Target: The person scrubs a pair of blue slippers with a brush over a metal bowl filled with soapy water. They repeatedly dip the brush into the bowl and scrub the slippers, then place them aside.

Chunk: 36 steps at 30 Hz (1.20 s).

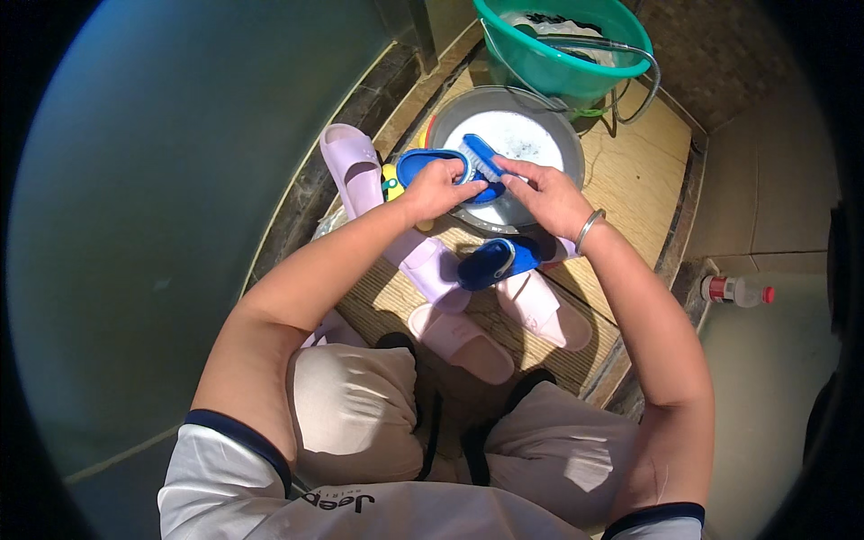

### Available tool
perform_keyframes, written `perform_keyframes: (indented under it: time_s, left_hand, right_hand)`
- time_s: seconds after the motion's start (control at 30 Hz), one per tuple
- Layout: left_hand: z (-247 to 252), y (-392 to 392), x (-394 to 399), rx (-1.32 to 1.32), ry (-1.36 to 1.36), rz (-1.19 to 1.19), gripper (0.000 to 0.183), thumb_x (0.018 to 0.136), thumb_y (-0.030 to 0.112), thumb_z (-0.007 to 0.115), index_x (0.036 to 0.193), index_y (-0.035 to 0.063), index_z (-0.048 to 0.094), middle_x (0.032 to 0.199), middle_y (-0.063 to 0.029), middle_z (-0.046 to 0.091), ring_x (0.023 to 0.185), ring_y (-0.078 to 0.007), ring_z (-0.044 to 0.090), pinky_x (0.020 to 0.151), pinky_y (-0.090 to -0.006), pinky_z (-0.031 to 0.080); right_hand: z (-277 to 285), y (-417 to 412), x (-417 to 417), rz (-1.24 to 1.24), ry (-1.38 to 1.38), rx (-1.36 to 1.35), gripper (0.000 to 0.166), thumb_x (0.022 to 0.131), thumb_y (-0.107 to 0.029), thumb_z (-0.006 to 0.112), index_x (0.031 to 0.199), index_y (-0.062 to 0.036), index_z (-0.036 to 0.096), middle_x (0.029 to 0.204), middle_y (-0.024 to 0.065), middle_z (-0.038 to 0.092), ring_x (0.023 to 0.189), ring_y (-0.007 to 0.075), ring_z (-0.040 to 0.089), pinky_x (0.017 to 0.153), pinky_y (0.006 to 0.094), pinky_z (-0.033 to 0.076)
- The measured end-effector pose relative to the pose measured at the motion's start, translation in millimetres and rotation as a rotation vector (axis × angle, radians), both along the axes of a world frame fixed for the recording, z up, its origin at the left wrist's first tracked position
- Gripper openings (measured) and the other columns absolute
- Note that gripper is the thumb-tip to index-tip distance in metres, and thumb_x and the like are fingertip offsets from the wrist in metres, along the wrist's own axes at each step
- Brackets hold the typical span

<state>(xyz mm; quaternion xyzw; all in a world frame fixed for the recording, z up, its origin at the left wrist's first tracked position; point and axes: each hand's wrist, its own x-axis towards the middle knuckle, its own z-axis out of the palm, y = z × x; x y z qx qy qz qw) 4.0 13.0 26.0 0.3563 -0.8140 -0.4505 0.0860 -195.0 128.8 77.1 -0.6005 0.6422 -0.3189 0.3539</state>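
Observation:
My left hand (442,189) grips a blue plastic clog (420,164) over the near left part of a grey basin (574,145). In my right hand (547,192) is a blue scrubbing brush (482,150), its pale bristles facing the clog. White suds (523,135) cover the water in the basin. A second blue clog (496,263) rests just below the basin, beside pale pink slippers (466,341) and a lilac slipper (432,266). Another lilac slipper (352,165) lies at the left of the basin, with something yellow partly hidden behind the held clog.
A green bucket (574,74) holding cloth and a metal shower hose (644,101) stands beyond the basin. Dark stone curbs (297,223) border the tiled floor. At the right lies a plastic bottle (739,291) with a red cap. My knees are close below the slippers.

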Motion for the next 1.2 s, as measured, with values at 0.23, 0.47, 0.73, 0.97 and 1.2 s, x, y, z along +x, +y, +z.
perform_keyframes:
  time_s: [0.23, 0.47, 0.73, 0.97, 1.2]
  left_hand:
    - [7, 4, 1, -0.146, -0.034, -0.217, 0.032, 0.089, 0.033, 0.065, 0.079, 0.0035, 0.058, 0.071, -0.0186, 0.059, 0.069, -0.0386, 0.058, 0.064, -0.0439, 0.045]
    - [17, -7, 4, -0.010, 0.002, -0.325, 0.029, 0.091, 0.027, 0.065, 0.080, 0.0007, 0.059, 0.069, -0.0112, 0.059, 0.067, -0.0165, 0.053, 0.061, -0.0355, 0.043]
    - [20, 2, -6, -0.221, 0.007, -0.200, 0.052, 0.086, 0.039, 0.072, 0.062, -0.0031, 0.054, 0.065, -0.0127, 0.054, 0.058, -0.0202, 0.049, 0.057, -0.0374, 0.041]
    - [18, -1, -7, -0.403, 0.100, -0.342, 0.053, 0.087, 0.038, 0.068, 0.058, -0.0023, 0.050, 0.063, -0.0193, 0.050, 0.064, -0.0349, 0.053, 0.071, -0.0423, 0.042]
    - [14, 2, -18, -0.441, -0.016, -0.606, 0.049, 0.088, 0.045, 0.063, 0.067, 0.0006, 0.057, 0.065, -0.0186, 0.055, 0.072, -0.0361, 0.055, 0.089, -0.0412, 0.038]
  right_hand:
    - [24, -4, -9, -0.060, 0.189, 0.061, 0.038, 0.093, -0.030, 0.057, 0.126, -0.0148, 0.063, 0.114, 0.0214, 0.065, 0.107, 0.0369, 0.062, 0.093, 0.0391, 0.048]
    - [-1, -1, -21, -0.050, 0.215, 0.244, 0.039, 0.094, -0.031, 0.055, 0.129, -0.0147, 0.061, 0.118, 0.0217, 0.064, 0.111, 0.0377, 0.060, 0.097, 0.0380, 0.046]
    - [0, -8, 4, -0.077, 0.053, -0.026, 0.039, 0.094, -0.031, 0.055, 0.130, -0.0182, 0.061, 0.113, 0.0243, 0.064, 0.106, 0.0388, 0.062, 0.093, 0.0413, 0.048]
    - [16, -12, 0, -0.099, 0.160, -0.088, 0.039, 0.094, -0.034, 0.056, 0.130, -0.0208, 0.061, 0.104, 0.0228, 0.067, 0.098, 0.0403, 0.064, 0.087, 0.0434, 0.050]
    - [3, -12, -2, -0.103, 0.331, 0.119, 0.038, 0.094, -0.035, 0.053, 0.129, -0.0235, 0.062, 0.107, 0.0198, 0.067, 0.102, 0.0373, 0.063, 0.090, 0.0444, 0.050]
